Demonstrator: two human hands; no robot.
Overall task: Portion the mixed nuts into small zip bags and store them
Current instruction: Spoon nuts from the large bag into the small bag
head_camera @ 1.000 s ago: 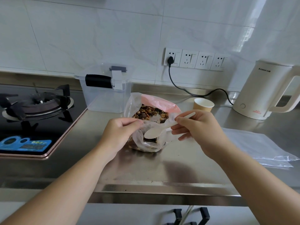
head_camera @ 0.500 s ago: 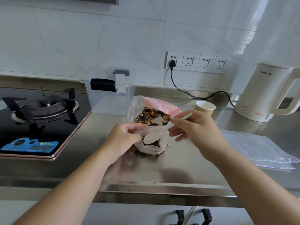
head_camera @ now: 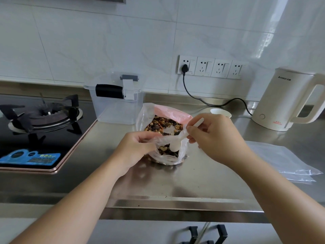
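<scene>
A large clear and pink plastic bag full of mixed nuts stands on the steel counter. In front of it a small clear zip bag holds some nuts. My left hand pinches the small bag's left edge and keeps its mouth open. A white plastic spoon is gripped by my right hand, with its bowl lowered inside the small bag.
A clear lidded storage box stands behind on the left, beside a gas hob. A paper cup, a white kettle and its black cord lie at the back right. Flat clear bags lie on the right.
The spoon has dropped from above the small bag into its mouth. Both hands stay at the bag; the camera has tilted slightly.
</scene>
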